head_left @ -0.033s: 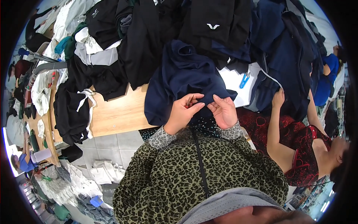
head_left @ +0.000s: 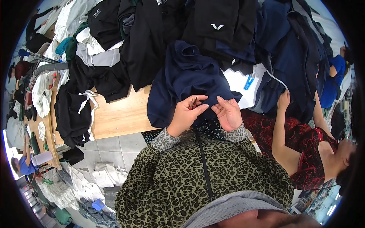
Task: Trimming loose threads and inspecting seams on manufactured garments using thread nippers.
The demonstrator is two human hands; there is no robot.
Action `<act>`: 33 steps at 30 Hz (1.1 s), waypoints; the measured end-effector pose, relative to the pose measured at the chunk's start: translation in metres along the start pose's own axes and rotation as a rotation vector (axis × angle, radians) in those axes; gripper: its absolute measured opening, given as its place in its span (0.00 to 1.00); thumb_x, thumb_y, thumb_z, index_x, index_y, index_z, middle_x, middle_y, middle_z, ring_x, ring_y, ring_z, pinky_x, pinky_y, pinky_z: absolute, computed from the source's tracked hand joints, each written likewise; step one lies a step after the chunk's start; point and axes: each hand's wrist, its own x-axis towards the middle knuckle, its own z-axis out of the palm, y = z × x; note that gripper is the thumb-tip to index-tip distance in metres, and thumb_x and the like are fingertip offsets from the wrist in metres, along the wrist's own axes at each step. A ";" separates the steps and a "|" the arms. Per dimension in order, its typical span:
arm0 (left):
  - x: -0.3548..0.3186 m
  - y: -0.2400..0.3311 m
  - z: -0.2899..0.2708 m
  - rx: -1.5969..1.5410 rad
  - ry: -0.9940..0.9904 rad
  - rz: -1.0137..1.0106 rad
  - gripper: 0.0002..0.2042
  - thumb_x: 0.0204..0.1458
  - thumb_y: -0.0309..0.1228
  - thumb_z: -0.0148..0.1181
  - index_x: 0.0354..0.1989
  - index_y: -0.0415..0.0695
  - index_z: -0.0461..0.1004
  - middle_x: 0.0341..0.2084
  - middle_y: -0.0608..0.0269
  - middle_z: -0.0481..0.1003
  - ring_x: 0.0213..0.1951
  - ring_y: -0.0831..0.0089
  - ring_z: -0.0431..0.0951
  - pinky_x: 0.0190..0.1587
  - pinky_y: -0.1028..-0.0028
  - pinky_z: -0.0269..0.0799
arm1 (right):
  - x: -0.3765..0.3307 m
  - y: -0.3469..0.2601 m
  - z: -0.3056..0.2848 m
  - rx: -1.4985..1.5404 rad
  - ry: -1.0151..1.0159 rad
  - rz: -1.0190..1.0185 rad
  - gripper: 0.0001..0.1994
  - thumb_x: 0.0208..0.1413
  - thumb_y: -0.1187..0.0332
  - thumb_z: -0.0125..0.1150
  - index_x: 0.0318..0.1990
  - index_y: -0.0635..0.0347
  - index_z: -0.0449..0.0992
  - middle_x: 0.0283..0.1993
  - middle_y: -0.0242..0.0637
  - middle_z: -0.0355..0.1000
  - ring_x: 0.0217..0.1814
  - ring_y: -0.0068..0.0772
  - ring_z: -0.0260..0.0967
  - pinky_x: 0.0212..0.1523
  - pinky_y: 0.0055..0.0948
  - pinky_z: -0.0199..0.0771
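Observation:
A navy blue garment lies rumpled over the table's near edge, partly hanging down in front of me. My left hand is closed around small thread snips with dark pointed blades and a bit of red at the handle. Its thumb and index fingertips meet the garment's near edge. Close by on the right, my right hand pinches the same edge between thumb and fingers, palm partly turned up. A short stretch of navy cloth spans the gap between both hands. Whatever lies under the fingertips is hidden.
Black garments are heaped across the wooden table. A blue cutter rests on white paper. At my right, a co-worker in a red-and-black patterned garment holds a pale strip beside navy clothes.

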 end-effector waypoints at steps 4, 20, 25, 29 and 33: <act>0.001 0.004 -0.004 -0.149 -0.041 -0.195 0.13 0.47 0.24 0.62 0.43 0.41 0.74 0.26 0.74 0.69 0.23 0.91 0.63 0.23 0.89 0.59 | 0.000 -0.001 0.001 0.016 -0.020 0.008 0.07 0.57 0.74 0.51 0.42 0.60 0.71 0.41 0.34 0.73 0.43 0.28 0.72 0.44 0.27 0.74; 0.005 -0.007 -0.006 -0.243 -0.019 -0.245 0.13 0.46 0.23 0.62 0.43 0.39 0.73 0.27 0.71 0.71 0.16 0.90 0.61 0.16 0.87 0.54 | -0.003 -0.001 0.016 -0.050 0.041 -0.086 0.08 0.55 0.76 0.52 0.43 0.63 0.66 0.42 0.38 0.71 0.43 0.29 0.71 0.46 0.30 0.71; 0.005 -0.014 -0.005 -0.075 0.058 -0.069 0.12 0.47 0.24 0.62 0.40 0.38 0.74 0.31 0.70 0.72 0.17 0.88 0.62 0.18 0.87 0.56 | -0.002 0.000 0.009 -0.090 0.009 -0.073 0.09 0.54 0.78 0.53 0.44 0.64 0.66 0.42 0.38 0.71 0.43 0.29 0.71 0.45 0.31 0.73; 0.004 -0.008 -0.001 0.250 0.111 0.279 0.10 0.45 0.24 0.63 0.37 0.39 0.76 0.31 0.72 0.68 0.23 0.88 0.63 0.25 0.86 0.60 | -0.004 0.000 0.014 -0.131 0.027 -0.074 0.10 0.54 0.78 0.53 0.44 0.64 0.65 0.41 0.37 0.71 0.43 0.29 0.71 0.44 0.31 0.74; 0.007 -0.003 0.007 0.284 0.108 0.315 0.09 0.44 0.24 0.64 0.36 0.40 0.77 0.29 0.68 0.67 0.22 0.85 0.63 0.25 0.84 0.61 | -0.003 0.002 0.011 -0.178 0.006 -0.055 0.10 0.54 0.79 0.52 0.44 0.64 0.65 0.41 0.36 0.70 0.43 0.28 0.71 0.44 0.31 0.75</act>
